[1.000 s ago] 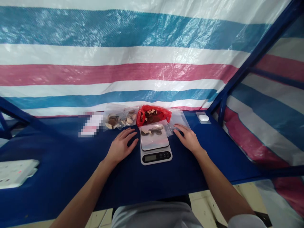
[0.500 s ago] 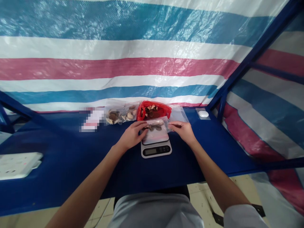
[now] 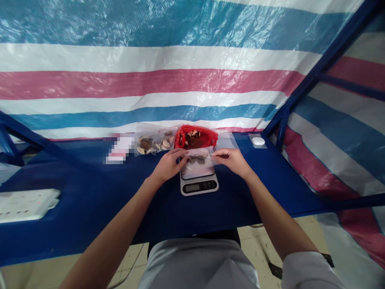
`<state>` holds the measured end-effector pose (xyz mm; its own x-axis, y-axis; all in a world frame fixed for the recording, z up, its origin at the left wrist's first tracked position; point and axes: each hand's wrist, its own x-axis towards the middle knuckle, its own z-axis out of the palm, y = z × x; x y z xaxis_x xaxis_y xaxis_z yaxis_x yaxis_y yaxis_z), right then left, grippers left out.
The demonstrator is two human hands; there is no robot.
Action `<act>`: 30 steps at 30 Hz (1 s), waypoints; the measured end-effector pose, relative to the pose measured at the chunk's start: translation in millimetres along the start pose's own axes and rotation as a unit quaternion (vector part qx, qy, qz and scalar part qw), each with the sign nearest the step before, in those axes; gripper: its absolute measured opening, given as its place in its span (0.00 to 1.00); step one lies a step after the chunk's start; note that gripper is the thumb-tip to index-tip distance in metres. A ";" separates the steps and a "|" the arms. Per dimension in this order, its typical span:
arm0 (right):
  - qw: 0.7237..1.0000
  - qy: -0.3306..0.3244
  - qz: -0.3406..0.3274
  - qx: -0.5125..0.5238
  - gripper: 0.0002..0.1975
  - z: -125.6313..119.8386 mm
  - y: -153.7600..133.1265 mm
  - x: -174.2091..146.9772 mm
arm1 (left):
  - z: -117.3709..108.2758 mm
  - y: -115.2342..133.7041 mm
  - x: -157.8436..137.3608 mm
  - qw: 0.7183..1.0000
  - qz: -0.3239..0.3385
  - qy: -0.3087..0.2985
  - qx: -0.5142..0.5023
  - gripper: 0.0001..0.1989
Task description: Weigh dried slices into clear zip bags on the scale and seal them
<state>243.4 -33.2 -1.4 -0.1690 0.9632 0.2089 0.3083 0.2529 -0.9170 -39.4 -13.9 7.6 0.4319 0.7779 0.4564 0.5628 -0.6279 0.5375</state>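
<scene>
**A pinch at either end**

From where I stand, the small clear bag [image 3: 201, 153] is up over the pan of the kitchen scale [image 3: 199, 187], a short row of dark, curved pieces [image 3: 196, 159] showing through its plastic. The left hand [image 3: 169, 164] has its thumb and fingers drawn together on the left edge; the right hand [image 3: 234, 159] pinches the right end between thumb and fingertips. Whether the bag hangs free of the pan or rests on it, I cannot tell.

To handle it well, I would pull the two ends gently apart so the film stays flat, and hold both sides level so the pieces don't slide into one corner. The grip should be light, right at the edges, with the wrists off the scale (a leaning thumb would upset any reading, and I can't make out the display from here). The red bag [image 3: 207, 138] sits just behind, so I'd mind the knuckles against its loose rim.
</scene>
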 end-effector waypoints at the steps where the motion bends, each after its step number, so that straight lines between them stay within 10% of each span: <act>1: 1.000 -0.005 -0.013 -0.010 0.12 -1.0 -4.5 1.0 | -0.6 1.4 3.8 1.000 -0.001 0.001 -0.015 0.18; 16: 0.989 -0.019 -0.119 -0.091 0.09 -12.6 -56.5 33.6 | 3.4 28.2 51.8 0.918 -0.179 -0.024 -0.353 0.17; 23: 0.995 0.040 -0.089 0.015 0.14 -0.3 -35.8 42.7 | 11.4 25.9 37.9 0.833 -0.245 0.063 -0.493 0.18; 30: 0.976 0.061 0.042 0.203 0.23 27.1 -20.4 50.8 | 17.3 24.2 30.8 0.804 -0.267 0.122 -0.517 0.19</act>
<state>203.2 8.2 18.8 -0.0391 0.9890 0.1430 -0.0835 0.1393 -0.9867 -0.3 -4.8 22.5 0.1010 0.9946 0.0231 -0.3194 0.0104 0.9476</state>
